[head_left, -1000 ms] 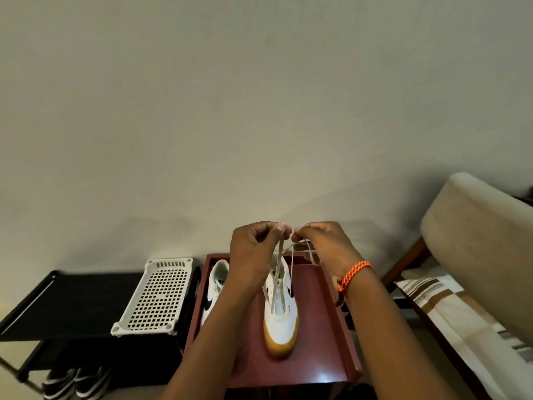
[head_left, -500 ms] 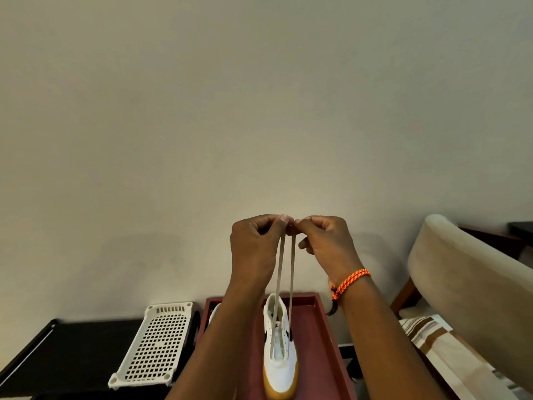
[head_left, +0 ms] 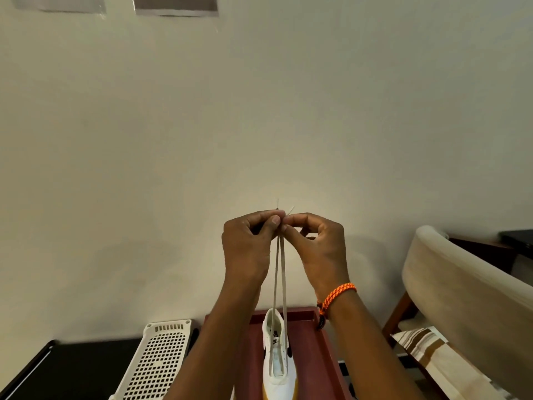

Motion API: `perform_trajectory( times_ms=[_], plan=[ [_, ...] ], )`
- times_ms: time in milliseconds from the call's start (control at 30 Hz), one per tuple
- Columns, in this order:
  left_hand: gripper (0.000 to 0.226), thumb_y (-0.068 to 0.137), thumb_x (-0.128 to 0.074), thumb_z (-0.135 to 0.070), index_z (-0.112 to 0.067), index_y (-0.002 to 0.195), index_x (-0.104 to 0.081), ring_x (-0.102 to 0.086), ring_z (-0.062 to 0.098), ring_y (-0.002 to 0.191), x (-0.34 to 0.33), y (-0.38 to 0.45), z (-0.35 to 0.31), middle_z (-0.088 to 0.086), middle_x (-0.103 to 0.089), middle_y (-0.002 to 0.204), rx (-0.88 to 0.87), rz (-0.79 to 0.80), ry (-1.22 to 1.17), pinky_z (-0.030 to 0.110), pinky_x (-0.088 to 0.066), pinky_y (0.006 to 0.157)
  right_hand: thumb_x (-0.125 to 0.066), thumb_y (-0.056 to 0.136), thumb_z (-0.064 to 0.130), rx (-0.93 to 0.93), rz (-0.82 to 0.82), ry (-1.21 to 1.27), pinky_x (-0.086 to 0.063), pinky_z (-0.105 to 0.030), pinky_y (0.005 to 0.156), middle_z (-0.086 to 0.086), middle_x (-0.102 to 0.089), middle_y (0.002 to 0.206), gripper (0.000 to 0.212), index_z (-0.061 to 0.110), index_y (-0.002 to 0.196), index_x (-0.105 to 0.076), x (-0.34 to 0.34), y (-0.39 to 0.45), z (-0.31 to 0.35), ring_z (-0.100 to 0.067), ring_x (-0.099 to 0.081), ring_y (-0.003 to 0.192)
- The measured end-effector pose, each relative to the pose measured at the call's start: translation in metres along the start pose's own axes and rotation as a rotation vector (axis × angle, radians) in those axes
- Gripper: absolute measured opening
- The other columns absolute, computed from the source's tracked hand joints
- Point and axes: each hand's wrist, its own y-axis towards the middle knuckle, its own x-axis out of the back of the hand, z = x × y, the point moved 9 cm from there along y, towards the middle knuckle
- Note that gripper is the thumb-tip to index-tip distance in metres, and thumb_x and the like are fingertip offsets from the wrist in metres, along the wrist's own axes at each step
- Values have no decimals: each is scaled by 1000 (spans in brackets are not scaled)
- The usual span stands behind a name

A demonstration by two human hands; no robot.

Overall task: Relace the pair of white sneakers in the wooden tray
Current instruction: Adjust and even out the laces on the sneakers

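One white sneaker (head_left: 279,370) with a tan sole stands in the reddish wooden tray (head_left: 323,350), toe toward me. Its white lace (head_left: 279,272) runs up from the eyelets in two taut strands. My left hand (head_left: 248,246) pinches the left strand near its tip. My right hand (head_left: 320,246), with an orange bracelet at the wrist, pinches the right strand tip. Both hands meet high above the shoe, the lace tips sticking out above the fingers. The second sneaker is hidden behind my left forearm.
A white perforated plastic rack (head_left: 157,362) lies left of the tray on a black shelf (head_left: 72,368). A beige padded chair (head_left: 467,301) with a striped cushion (head_left: 432,350) stands at the right. A bare wall fills the background.
Both hands rose higher above the shoe, pulling the two lace strands longer and straight. The view tilted up, so less of the tray shows.
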Motion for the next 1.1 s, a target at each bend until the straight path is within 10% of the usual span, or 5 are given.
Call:
perform_trajectory(
  times_ms=[567, 700, 867, 1100],
  plan=[
    [13, 88, -83, -3, -11, 98, -83, -82, 21, 86, -3, 8, 3, 2, -82, 91, 83, -143, -171, 40, -66, 88, -78, 96, 21, 105, -262, 3, -58, -21, 70, 13, -78, 92, 7, 21, 101, -82, -6, -3, 2, -13, -72, 87],
    [12, 89, -82, 0, -12, 93, -83, -81, 22, 83, -5, 8, 8, 4, -82, 87, 122, -163, -194, 36, -67, 81, -76, 97, 25, 195, -354, -186, -57, -31, 66, 11, -73, 88, 5, 21, 94, -78, -7, -3, 8, -13, -65, 84],
    [12, 89, -83, -4, -15, 93, -84, -81, 21, 83, -3, 11, 13, 1, -82, 87, 150, -197, -190, 34, -67, 81, -66, 100, 26, 285, -323, -474, -36, -12, 68, 8, -63, 96, 8, 20, 96, -67, -23, 2, 21, -12, -51, 92],
    [6, 91, -82, -9, -13, 95, -83, -81, 16, 79, -9, 15, 4, 1, -82, 86, 191, -121, -214, 21, -63, 73, -53, 110, 25, 239, -241, -181, -54, -38, 70, 9, -64, 92, 12, 22, 99, -57, -28, 8, 9, -17, -62, 87]
  ],
)
